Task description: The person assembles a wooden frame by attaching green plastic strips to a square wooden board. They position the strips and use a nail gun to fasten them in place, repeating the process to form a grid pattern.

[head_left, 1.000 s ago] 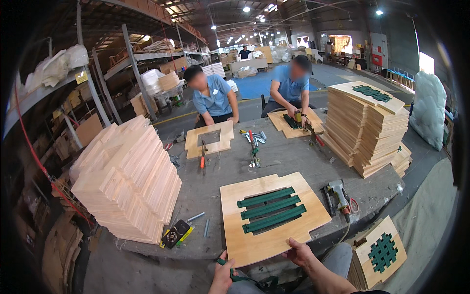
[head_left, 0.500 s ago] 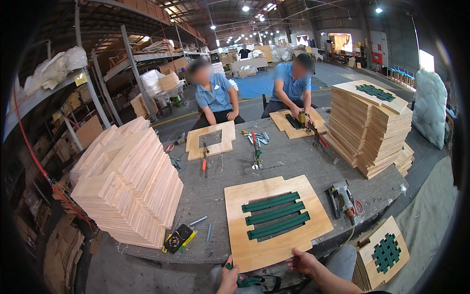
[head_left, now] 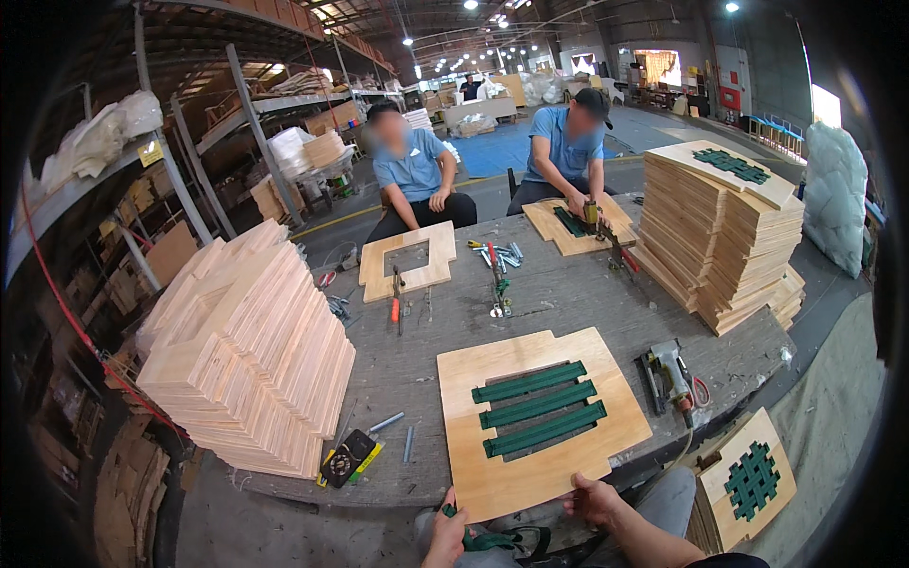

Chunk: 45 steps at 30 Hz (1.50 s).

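Observation:
A light wooden panel (head_left: 507, 492) lies at the near table edge. Three dark green webbing strips (head_left: 540, 414) run across its cut-out opening. My left hand (head_left: 447, 532) is closed at the panel's near left corner, with green webbing showing between its fingers. A loose length of green webbing (head_left: 492, 541) hangs beside that hand, below the panel. My right hand (head_left: 597, 499) grips the panel's near edge, thumb on top; its other fingers are partly hidden. To the right of the panel lies a staple gun (head_left: 670, 379) with a hose.
A tall stack of wooden frames (head_left: 246, 379) stands at left, another stack (head_left: 710, 237) at far right. A tape measure (head_left: 348, 458) lies near the left stack. Woven panels (head_left: 753, 483) are piled low right. Two people sit opposite; one works on a panel (head_left: 559, 230) with a stapler.
The whole view has shifted slightly. My hands keep their places at the panel's near edge. The person at left opposite has sat more upright.

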Each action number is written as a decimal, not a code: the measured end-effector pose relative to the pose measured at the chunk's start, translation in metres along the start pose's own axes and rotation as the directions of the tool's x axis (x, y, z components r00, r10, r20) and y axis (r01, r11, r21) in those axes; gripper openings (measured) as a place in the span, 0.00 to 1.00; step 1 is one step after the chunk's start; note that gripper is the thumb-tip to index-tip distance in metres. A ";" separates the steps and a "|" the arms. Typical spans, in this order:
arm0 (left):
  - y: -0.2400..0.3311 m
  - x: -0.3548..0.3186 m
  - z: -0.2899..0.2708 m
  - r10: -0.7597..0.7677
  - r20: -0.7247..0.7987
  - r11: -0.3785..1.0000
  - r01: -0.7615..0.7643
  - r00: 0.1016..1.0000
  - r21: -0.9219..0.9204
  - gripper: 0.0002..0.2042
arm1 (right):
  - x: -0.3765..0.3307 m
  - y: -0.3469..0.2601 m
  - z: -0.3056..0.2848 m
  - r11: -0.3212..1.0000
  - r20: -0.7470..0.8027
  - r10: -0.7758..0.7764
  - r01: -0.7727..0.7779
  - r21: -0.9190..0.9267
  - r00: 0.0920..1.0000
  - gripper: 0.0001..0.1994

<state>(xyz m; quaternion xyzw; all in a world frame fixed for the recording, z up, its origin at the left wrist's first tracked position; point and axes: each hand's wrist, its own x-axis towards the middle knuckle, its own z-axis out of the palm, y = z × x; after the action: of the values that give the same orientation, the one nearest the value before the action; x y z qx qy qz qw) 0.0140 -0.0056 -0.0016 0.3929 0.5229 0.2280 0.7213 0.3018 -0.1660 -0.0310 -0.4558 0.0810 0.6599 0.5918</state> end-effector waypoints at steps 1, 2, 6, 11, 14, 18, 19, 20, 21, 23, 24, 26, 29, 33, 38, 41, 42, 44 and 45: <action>-0.002 0.000 -0.001 -0.008 0.008 1.000 0.008 1.000 -0.004 0.33 | -0.001 -0.001 0.000 1.000 0.006 -0.001 0.001 -0.006 1.000 0.16; -0.003 0.000 -0.003 -0.011 0.021 1.000 0.012 1.000 -0.007 0.31 | -0.001 -0.001 0.002 1.000 0.012 -0.002 0.002 -0.012 1.000 0.16; -0.008 -0.006 -0.010 0.078 -0.004 0.996 -0.078 0.997 -0.045 0.26 | -0.009 -0.001 0.001 0.998 0.034 -0.002 0.004 -0.061 0.999 0.18; 0.044 -0.038 -0.021 0.205 -0.206 0.964 -0.161 0.957 0.212 0.23 | -0.053 -0.013 -0.019 0.911 -0.065 0.066 -0.087 -0.403 0.996 0.21; 0.069 -0.004 -0.025 0.408 -0.078 0.853 -0.350 0.909 0.387 0.26 | -0.060 -0.039 -0.019 0.732 -0.036 0.008 -0.031 -0.681 0.999 0.19; 0.110 0.093 -0.010 0.659 0.244 0.463 -0.640 0.711 0.613 0.24 | -0.029 -0.122 0.061 0.413 0.221 -0.293 0.332 -0.848 0.930 0.17; 0.111 0.116 -0.008 0.663 0.296 0.339 -0.628 0.688 0.700 0.24 | -0.019 -0.149 0.089 0.288 0.320 -0.371 0.436 -0.852 0.872 0.16; 0.112 0.135 0.000 0.654 0.352 0.208 -0.607 0.669 0.767 0.24 | -0.006 -0.173 0.111 0.196 0.350 -0.427 0.463 -0.865 0.834 0.16; 0.113 0.149 0.004 0.639 0.402 0.071 -0.571 0.656 0.818 0.24 | 0.013 -0.198 0.133 0.101 0.386 -0.472 0.484 -0.869 0.792 0.16; 0.104 0.159 0.017 0.638 0.353 0.071 -0.509 0.684 0.858 0.23 | 0.048 -0.245 0.174 -0.041 0.461 -0.581 0.542 -0.839 0.671 0.18; 0.098 0.164 0.024 0.632 0.342 0.069 -0.489 0.696 0.869 0.23 | 0.069 -0.273 0.187 -0.134 0.475 -0.625 0.514 -0.847 0.620 0.19; 0.092 0.173 0.025 0.630 0.335 0.069 -0.480 0.700 0.875 0.23 | 0.110 -0.319 0.219 -0.206 0.444 -0.698 0.437 -0.876 0.561 0.19; 0.090 0.168 0.036 0.600 0.339 0.113 -0.496 0.724 0.861 0.23 | 0.164 -0.362 0.226 -0.311 0.427 -0.741 0.298 -0.902 0.519 0.21; 0.093 0.167 0.032 0.602 0.322 0.131 -0.488 0.730 0.863 0.23 | 0.216 -0.339 0.190 -0.580 0.457 -0.486 0.116 -0.807 0.745 0.36; 0.097 0.168 0.026 0.598 0.287 0.134 -0.446 0.748 0.885 0.23 | 0.216 -0.278 0.184 -0.643 0.357 -0.250 0.122 -0.756 0.900 0.56; 0.095 0.169 0.028 0.605 0.301 0.121 -0.459 0.737 0.880 0.23 | 0.208 -0.279 0.172 -0.682 0.405 -0.237 0.146 -0.716 0.883 0.55; 0.096 0.170 0.029 0.611 0.305 0.117 -0.465 0.730 0.878 0.23 | 0.207 -0.279 0.168 -0.691 0.422 -0.241 0.151 -0.707 0.874 0.55; 0.097 0.170 0.030 0.612 0.311 0.112 -0.469 0.727 0.876 0.23 | 0.207 -0.279 0.163 -0.697 0.458 -0.244 0.174 -0.696 0.855 0.53; 0.095 0.170 0.030 0.610 0.310 0.115 -0.468 0.730 0.876 0.24 | 0.207 -0.278 0.162 -0.694 0.476 -0.239 0.194 -0.693 0.846 0.52</action>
<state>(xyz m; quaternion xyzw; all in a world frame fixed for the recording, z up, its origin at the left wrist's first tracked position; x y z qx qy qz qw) 0.1091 0.1663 -0.0189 0.8697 0.4198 0.1639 0.2014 0.4815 0.1650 0.0375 -0.7286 -0.6661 0.1591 0.0129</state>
